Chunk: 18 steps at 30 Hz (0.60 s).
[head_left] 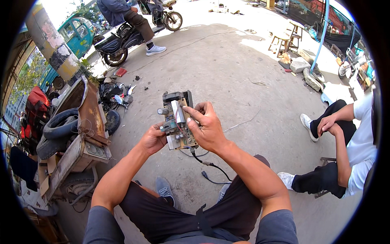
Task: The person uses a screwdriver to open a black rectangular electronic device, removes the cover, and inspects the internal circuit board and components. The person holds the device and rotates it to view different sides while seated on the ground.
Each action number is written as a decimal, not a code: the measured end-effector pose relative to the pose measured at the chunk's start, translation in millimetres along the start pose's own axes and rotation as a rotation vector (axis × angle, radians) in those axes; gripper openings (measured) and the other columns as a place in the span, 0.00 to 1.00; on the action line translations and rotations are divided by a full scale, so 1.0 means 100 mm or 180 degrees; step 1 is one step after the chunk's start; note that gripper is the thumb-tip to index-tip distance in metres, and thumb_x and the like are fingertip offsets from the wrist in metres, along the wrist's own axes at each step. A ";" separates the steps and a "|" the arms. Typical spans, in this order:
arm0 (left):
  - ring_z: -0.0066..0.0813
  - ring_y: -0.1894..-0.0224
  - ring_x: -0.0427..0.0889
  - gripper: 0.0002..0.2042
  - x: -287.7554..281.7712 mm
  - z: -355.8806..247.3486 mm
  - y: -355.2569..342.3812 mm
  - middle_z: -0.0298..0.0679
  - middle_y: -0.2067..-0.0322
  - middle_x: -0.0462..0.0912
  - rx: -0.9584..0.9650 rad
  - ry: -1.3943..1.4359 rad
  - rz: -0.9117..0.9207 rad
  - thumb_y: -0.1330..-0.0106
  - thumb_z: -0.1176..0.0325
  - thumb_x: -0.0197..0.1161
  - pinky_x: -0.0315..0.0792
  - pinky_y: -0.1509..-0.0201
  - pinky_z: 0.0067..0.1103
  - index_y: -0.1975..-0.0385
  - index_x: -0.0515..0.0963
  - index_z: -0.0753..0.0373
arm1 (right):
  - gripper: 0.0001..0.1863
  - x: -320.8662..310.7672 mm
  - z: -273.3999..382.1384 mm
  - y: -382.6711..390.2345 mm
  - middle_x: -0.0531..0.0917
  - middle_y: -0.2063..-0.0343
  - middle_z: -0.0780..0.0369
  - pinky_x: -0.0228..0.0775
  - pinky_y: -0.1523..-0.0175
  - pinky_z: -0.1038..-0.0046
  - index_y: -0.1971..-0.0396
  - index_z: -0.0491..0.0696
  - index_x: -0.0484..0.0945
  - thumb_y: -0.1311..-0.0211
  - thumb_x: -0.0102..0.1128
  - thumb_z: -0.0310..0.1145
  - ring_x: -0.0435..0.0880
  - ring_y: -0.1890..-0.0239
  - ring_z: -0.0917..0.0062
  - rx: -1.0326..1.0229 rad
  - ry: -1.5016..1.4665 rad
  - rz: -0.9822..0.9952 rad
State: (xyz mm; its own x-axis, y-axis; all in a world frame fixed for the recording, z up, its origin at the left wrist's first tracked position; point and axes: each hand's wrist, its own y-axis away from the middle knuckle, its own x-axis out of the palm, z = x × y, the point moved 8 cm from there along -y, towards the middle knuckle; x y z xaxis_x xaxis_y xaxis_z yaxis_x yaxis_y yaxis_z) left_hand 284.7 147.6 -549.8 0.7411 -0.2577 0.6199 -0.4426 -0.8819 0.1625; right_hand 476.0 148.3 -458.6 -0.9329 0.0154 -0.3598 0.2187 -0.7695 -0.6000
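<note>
A circuit board (181, 137) with a silver heat sink, capacitors and other parts is held up in front of my knees. Behind its far edge shows a dark casing (187, 97). My left hand (153, 139) is closed on the board's left side, thumb on its edge. At the right side, my right hand (209, 127) grips the board, index finger and thumb resting near the heat sink; its other fingers are partly hidden. From the near end hangs a black cable (209, 164), its plug (204, 174) dangling above the ground.
On the left stands a rusty workbench (91, 110) bearing tyres (61, 126), with scrap parts (115, 93) beside it. A person in a white shirt (363, 122) sits at the right. Farther off are a person on a motorbike (122, 42), wooden stools (284, 38) and stones (300, 64).
</note>
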 end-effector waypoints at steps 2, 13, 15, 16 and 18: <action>0.38 0.39 0.78 0.27 0.02 0.00 0.00 0.46 0.44 0.80 -0.0003 0.0025 0.0032 0.41 0.76 0.61 0.66 0.30 0.40 0.38 0.68 0.73 | 0.20 0.01 -0.01 0.00 0.74 0.59 0.52 0.75 0.54 0.65 0.47 0.45 0.82 0.40 0.60 0.29 0.78 0.58 0.63 -0.0030 0.0015 0.0000; 0.37 0.39 0.78 0.27 0.08 -0.02 0.00 0.46 0.44 0.80 0.0043 0.0058 0.0145 0.38 0.75 0.62 0.66 0.29 0.38 0.38 0.67 0.73 | 0.20 -0.01 -0.03 0.01 0.74 0.59 0.52 0.74 0.54 0.65 0.47 0.46 0.81 0.40 0.60 0.29 0.77 0.58 0.63 0.0024 -0.0021 -0.0020; 0.37 0.39 0.77 0.26 0.06 -0.02 0.00 0.46 0.44 0.80 0.0036 -0.0008 0.0034 0.38 0.76 0.60 0.66 0.29 0.38 0.38 0.67 0.74 | 0.20 -0.01 -0.02 0.00 0.74 0.60 0.52 0.74 0.54 0.65 0.47 0.46 0.82 0.40 0.60 0.29 0.77 0.58 0.64 0.0013 -0.0016 -0.0025; 0.37 0.39 0.77 0.26 0.04 -0.02 0.01 0.46 0.44 0.80 0.0033 -0.0041 -0.0023 0.37 0.76 0.60 0.66 0.30 0.38 0.38 0.67 0.74 | 0.20 0.00 -0.01 0.00 0.74 0.60 0.52 0.74 0.54 0.65 0.47 0.46 0.82 0.40 0.60 0.29 0.78 0.58 0.64 0.0011 -0.0012 -0.0020; 0.37 0.39 0.77 0.26 0.06 -0.02 0.00 0.46 0.44 0.79 0.0025 -0.0055 -0.0033 0.37 0.77 0.59 0.66 0.29 0.38 0.38 0.67 0.74 | 0.20 0.00 -0.02 0.00 0.74 0.60 0.52 0.74 0.55 0.66 0.47 0.46 0.82 0.40 0.59 0.29 0.78 0.58 0.64 0.0024 0.0003 -0.0013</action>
State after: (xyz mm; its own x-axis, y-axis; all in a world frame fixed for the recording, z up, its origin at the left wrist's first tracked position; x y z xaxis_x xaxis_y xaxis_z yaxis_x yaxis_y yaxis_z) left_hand 288.2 147.0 -544.6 0.7542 -0.2553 0.6050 -0.4310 -0.8876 0.1627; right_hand 477.0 149.9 -459.8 -0.9335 0.0191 -0.3581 0.2128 -0.7743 -0.5960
